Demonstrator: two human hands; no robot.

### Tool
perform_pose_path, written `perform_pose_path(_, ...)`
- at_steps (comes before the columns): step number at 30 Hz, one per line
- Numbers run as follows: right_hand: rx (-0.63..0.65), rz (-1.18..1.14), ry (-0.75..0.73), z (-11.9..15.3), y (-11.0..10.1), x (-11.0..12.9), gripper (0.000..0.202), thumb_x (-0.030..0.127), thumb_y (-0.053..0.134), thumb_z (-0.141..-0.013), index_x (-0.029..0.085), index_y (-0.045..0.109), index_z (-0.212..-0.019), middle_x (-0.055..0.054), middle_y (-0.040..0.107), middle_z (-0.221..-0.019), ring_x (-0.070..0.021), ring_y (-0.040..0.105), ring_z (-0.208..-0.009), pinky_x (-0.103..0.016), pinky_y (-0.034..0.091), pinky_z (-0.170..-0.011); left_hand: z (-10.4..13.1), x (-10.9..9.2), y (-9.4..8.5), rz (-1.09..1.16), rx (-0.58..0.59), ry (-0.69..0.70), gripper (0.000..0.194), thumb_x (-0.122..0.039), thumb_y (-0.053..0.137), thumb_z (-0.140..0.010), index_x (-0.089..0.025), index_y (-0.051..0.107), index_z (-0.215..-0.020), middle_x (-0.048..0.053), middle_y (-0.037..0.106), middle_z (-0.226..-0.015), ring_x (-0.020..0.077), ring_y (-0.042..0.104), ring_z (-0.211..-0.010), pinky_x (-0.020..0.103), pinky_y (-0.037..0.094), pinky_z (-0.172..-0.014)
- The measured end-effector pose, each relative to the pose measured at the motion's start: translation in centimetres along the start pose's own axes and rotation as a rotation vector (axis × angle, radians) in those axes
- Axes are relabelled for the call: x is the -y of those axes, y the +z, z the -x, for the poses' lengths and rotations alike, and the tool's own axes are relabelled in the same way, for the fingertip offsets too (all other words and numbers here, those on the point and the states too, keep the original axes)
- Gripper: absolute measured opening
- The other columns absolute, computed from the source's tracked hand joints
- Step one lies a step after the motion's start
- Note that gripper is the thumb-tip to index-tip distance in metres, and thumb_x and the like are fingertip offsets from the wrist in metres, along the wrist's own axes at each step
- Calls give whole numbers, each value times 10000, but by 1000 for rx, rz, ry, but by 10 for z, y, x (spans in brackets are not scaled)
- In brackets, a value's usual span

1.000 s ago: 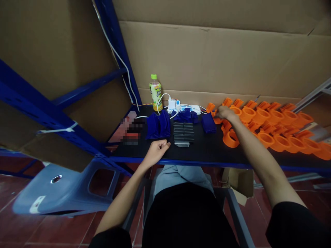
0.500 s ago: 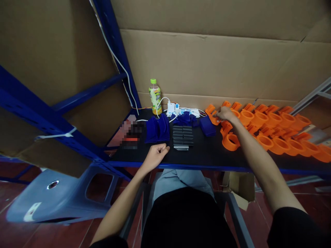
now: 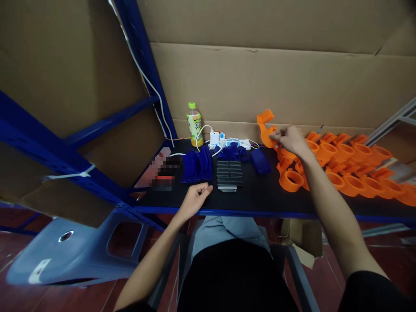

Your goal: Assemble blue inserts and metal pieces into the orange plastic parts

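My right hand grips an orange plastic part with a ring and an arm, raised at the back of the black table. More of these orange ring parts stand in two rows to the right, beneath and beside my right forearm. Near the table's front edge rests my left hand, its fingers curled in and nothing visible in them. Just beyond it are stacks of dark blue fabric pieces, and to its right lies a set of dark grey strips.
Another blue stack and loose blue scraps lie farther back. Behind them are a white power strip with cables and a drink bottle. Blue shelf posts rise at left, and a plastic stool stands below.
My right hand has lifted one orange ring part up from the left end of the back row. My left hand stays in place, fingers curled.
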State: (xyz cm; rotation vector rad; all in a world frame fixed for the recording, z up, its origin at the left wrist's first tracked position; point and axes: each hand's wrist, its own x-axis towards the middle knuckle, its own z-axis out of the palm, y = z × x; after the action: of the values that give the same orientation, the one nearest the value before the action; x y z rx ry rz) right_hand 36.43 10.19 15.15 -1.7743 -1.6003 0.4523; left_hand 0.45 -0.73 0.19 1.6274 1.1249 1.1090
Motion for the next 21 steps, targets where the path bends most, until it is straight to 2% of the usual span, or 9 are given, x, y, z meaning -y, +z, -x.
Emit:
perform_pose_path(2,65,-176,-96,30,5,12,205,328,799,-900,139,722,-925,-27,692,-636,-120,627,-509,-211,477,-484,1,-9,4,110,7,-16,483,-542,602,-956,-188,500,-644,-57,339,-557,93,302,-528,247,228,-518)
perform_pose_path(5,276,-431,-210,79,23,29,386,481,855,-824,134,738,-944,-22,670,-594,-115,604,-479,-209,461,-438,-2,-23,15,313,2,-26,422,-577,613,-964,-170,694,-1044,-1,607,-702,127,502,-574,226,307,-459)
perform_pose_path(6,365,-493,-231,93,31,34,427,515,864,-801,133,739,-943,-20,672,-594,-113,602,-473,-208,459,-427,-5,-28,19,376,-2,-1,477,-588,636,-950,-173,685,-1180,48,703,-859,166,620,-709,233,409,-493)
perform_pose_path(8,517,-584,-238,114,48,39,464,553,860,-789,133,740,-944,-9,673,-595,-103,590,-457,-204,462,-415,-14,-35,28,489,-13,50,584,-615,687,-913,-181,647,-1301,125,740,-1203,246,709,-1043,293,577,-677)
perform_pose_path(11,685,-649,-202,129,72,38,464,562,839,-812,131,738,-953,6,658,-571,-99,587,-445,-197,467,-413,-26,-41,40,694,-44,63,568,-605,685,-928,-188,624,-1309,143,743,-1297,287,708,-1212,385,581,-962)
perform_pose_path(13,744,-652,-186,132,85,32,465,567,822,-829,130,740,-965,10,648,-554,-107,594,-448,-199,466,-416,-32,-43,45,788,-105,67,550,-592,686,-931,-183,605,-1290,157,765,-1255,306,738,-1173,418,583,-968)
perform_pose_path(15,724,-646,-197,133,93,22,468,574,785,-865,137,751,-1028,-8,694,-626,-114,611,-476,-214,488,-439,-34,-44,47,820,-186,55,537,-596,688,-926,-173,590,-1241,156,797,-1140,308,783,-1045,418,612,-886)
perform_pose_path(17,594,-608,-247,133,97,8,446,564,732,-921,161,760,-1109,-34,754,-769,-103,610,-504,-228,506,-481,-31,-43,45,811,-232,25,515,-605,695,-911,-172,580,-1166,131,810,-1012,289,805,-874,390,629,-768)
perform_pose_path(21,326,-254,-509,136,103,-22,296,444,665,-1006,213,785,-1148,-52,766,-960,-107,648,-643,-244,516,-618,-20,-37,36,811,-141,-65,491,-598,746,-842,-197,543,-1040,73,798,-904,240,766,-624,351,614,-588)
